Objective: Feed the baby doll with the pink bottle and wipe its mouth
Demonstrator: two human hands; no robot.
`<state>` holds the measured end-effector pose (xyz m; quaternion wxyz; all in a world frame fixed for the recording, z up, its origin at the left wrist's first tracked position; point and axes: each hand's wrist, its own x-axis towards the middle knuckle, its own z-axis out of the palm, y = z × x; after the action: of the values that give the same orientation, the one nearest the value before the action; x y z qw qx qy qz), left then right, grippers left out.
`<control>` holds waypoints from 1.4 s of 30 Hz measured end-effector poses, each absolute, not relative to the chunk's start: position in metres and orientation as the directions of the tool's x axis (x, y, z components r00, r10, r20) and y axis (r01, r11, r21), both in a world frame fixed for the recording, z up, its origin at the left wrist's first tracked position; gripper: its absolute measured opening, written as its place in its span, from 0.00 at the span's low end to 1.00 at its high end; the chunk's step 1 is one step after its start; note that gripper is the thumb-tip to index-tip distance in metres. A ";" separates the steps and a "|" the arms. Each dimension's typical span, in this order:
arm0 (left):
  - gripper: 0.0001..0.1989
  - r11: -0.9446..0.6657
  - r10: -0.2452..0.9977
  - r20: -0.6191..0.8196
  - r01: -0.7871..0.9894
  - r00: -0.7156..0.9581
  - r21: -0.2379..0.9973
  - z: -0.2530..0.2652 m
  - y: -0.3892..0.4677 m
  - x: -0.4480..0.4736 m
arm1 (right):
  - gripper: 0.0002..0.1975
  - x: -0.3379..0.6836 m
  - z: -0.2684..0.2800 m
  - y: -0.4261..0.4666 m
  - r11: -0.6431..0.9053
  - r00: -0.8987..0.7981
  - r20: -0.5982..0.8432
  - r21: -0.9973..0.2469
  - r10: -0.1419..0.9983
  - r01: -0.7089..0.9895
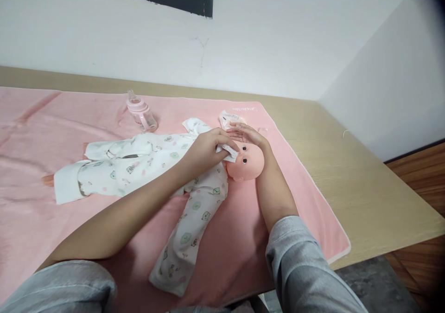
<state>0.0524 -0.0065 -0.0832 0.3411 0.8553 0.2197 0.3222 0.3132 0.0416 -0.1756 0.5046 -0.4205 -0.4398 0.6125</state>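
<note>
A baby doll (pixel 252 162) lies on its back across a pink blanket (pixel 239 239), its head toward the right. It wears a white patterned sleepsuit (pixel 167 157). My left hand (pixel 213 145) pinches a folded white wipe (pixel 227 153) and holds it at the doll's mouth. Beyond the head, my right hand (pixel 247 133) has its fingers stretched out, with the forearm curving around the crown. A small printed packet (pixel 229 118) lies just behind the right fingers, partly covered by them.
A pink-capped baby bottle (pixel 142 113) with handles lies tilted on the blanket behind the doll's legs. The blanket covers most of a wooden table (pixel 313 141). A white wall (pixel 264 39) stands along the back edge, and a small clear object (pixel 263 130) sits near the packet.
</note>
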 end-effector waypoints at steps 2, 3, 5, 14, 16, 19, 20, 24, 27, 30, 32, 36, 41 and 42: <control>0.21 -0.672 0.598 0.391 0.172 0.700 0.720 -0.084 -0.007 0.054 | 0.14 0.314 -0.176 0.042 -0.100 -0.142 -0.065 -0.962 0.988 -0.256; 0.21 -0.673 0.601 0.387 0.182 0.699 0.717 -0.085 -0.007 0.054 | 0.15 0.314 -0.176 0.042 -0.101 -0.144 -0.065 -0.962 0.987 -0.255; 0.21 -0.674 0.609 0.379 0.203 0.697 0.710 -0.085 -0.008 0.054 | 0.16 0.313 -0.175 0.041 -0.106 -0.143 -0.072 -0.963 0.987 -0.247; 0.18 -0.691 0.615 0.399 0.223 0.680 0.687 -0.090 -0.005 0.056 | 0.16 0.312 -0.172 0.039 -0.124 -0.137 -0.091 -0.959 0.986 -0.256; 0.19 -0.698 0.613 0.405 0.225 0.679 0.680 -0.091 -0.004 0.056 | 0.16 0.312 -0.172 0.039 -0.129 -0.131 -0.098 -0.958 0.986 -0.256; 0.18 -0.694 0.624 0.413 0.226 0.664 0.684 -0.087 -0.003 0.054 | 0.16 0.312 -0.172 0.039 -0.120 -0.117 -0.094 -0.963 0.989 -0.243; 0.18 -0.691 0.626 0.412 0.226 0.662 0.687 -0.085 -0.003 0.053 | 0.16 0.312 -0.172 0.039 -0.115 -0.113 -0.090 -0.964 0.990 -0.239; 0.17 -0.649 0.642 0.352 0.238 0.681 0.722 -0.071 -0.005 0.046 | 0.16 0.311 -0.172 0.038 -0.102 -0.109 -0.078 -0.965 0.991 -0.243; 0.15 -0.581 0.679 0.270 0.274 0.683 0.766 -0.063 -0.005 0.041 | 0.16 0.309 -0.171 0.037 -0.094 -0.108 -0.069 -0.965 0.992 -0.246; 0.13 -0.538 0.679 0.231 0.258 0.697 0.802 -0.061 -0.005 0.039 | 0.15 0.307 -0.169 0.035 -0.102 -0.099 -0.080 -0.965 0.992 -0.243; 0.12 -0.550 0.661 0.251 0.229 0.707 0.803 -0.062 -0.004 0.039 | 0.15 0.306 -0.168 0.035 -0.106 -0.088 -0.087 -0.965 0.992 -0.241; 0.11 -0.591 0.633 0.275 0.222 0.724 0.776 -0.065 -0.003 0.040 | 0.15 0.306 -0.168 0.034 -0.101 -0.081 -0.084 -0.966 0.993 -0.240; 0.11 -0.612 0.610 0.258 0.239 0.749 0.754 -0.066 -0.006 0.041 | 0.14 0.308 -0.169 0.036 -0.116 -0.081 -0.099 -0.963 0.992 -0.241; 0.11 -0.619 0.609 0.260 0.244 0.749 0.747 -0.066 -0.007 0.042 | 0.14 0.309 -0.169 0.037 -0.120 -0.084 -0.103 -0.964 0.991 -0.239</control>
<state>0.0420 -0.0070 -0.0665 0.3599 0.8632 0.2470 0.2538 0.3088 0.0366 -0.1691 0.5108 -0.4441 -0.4232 0.6022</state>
